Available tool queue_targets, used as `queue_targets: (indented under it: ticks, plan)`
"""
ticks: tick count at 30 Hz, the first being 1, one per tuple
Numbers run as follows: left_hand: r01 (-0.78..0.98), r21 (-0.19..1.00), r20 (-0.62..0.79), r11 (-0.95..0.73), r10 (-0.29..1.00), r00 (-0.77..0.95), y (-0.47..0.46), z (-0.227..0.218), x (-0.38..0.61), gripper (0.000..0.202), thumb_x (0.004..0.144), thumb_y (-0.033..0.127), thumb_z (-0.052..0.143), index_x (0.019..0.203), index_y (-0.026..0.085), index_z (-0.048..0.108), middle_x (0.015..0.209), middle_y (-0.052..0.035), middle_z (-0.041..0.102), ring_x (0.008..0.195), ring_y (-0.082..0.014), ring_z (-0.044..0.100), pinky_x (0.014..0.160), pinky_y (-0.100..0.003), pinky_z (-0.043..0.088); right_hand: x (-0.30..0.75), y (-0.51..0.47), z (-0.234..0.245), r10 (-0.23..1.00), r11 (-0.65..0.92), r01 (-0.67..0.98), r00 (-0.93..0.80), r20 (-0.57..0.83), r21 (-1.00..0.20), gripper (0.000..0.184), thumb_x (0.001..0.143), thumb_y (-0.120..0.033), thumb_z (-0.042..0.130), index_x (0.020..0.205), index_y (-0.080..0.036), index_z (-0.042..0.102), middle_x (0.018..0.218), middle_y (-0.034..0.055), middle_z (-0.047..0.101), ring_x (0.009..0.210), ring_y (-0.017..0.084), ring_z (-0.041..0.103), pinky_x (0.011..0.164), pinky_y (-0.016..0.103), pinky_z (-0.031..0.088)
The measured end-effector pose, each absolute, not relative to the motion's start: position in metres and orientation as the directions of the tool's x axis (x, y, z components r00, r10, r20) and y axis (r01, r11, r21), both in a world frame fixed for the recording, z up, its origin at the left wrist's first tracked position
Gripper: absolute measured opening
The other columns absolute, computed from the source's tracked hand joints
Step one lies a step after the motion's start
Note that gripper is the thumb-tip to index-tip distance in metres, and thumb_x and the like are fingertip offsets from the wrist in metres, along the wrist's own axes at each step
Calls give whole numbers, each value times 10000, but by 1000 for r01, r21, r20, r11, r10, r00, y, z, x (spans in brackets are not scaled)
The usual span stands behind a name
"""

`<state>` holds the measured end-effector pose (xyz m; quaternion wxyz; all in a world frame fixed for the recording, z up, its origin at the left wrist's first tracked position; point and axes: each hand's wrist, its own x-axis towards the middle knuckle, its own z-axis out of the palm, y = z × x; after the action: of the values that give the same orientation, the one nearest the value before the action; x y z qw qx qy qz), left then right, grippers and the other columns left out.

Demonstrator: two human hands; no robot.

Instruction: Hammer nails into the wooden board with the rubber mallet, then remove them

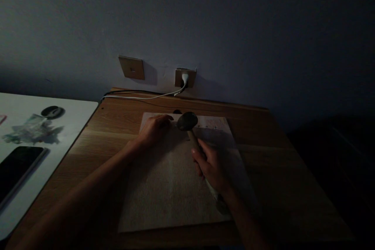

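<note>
My right hand point(209, 164) is wrapped round the handle of a hammer point(187, 121) with a dark, rounded head. The hammer head hangs over the far part of a pale wooden board point(175, 191), close to the fingertips of my left hand. Resting near the board's far left edge, my left hand point(156, 127) has its thumb and fingers drawn together in a pinch. What they hold is too small and dark to make out. Several tiny upright bits point(206, 127) stand in a row on the board, right of the hammer head.
The board lies on a brown wooden table point(272, 172) against the wall. A white plug point(184, 78) sits in a wall socket, its cable point(140, 97) running along the table's back edge. On a white table point(73, 111) at left are a phone-like dark slab point(20, 168), crumpled clear plastic point(33, 129) and a round dark object point(51, 111).
</note>
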<state>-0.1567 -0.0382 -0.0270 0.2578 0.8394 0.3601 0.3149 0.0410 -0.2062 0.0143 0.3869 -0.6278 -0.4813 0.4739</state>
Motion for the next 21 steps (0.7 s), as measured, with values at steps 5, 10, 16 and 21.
queue_targets:
  ticks: [5,10,16,21]
  plan:
    - [464,700,294,-542,812,505,-41,-29,-157,438,830,143,615,1264,199,614,864,-10,780,714,-149,717,659,-206,515,27,-189,21,984,-178,265,51,-171,-948,373,973,-466,498,1225,-208,591,674,-70,507,390,60,463,343,176,355]
    - [503,674,298,-541,823,484,-41,-24,-157,498,780,119,643,1271,192,605,967,-37,772,811,-175,726,710,-221,526,19,-180,18,972,-232,312,34,-233,-921,315,957,-446,501,1139,-208,599,702,-64,523,387,57,475,330,168,353]
    - [481,702,267,-525,821,505,-39,-26,-158,500,773,106,633,1265,189,596,847,-2,759,685,-141,689,649,-206,500,17,-179,13,974,-228,303,59,-221,-925,360,955,-464,490,1179,-201,591,672,-65,508,386,69,467,333,176,344]
    - [487,662,301,-569,798,523,-39,-27,-159,477,776,122,629,1247,188,590,947,-24,728,749,-153,679,681,-240,513,29,-189,15,970,-242,294,67,-233,-925,423,940,-471,524,1261,-207,602,685,-56,531,406,65,465,357,178,353]
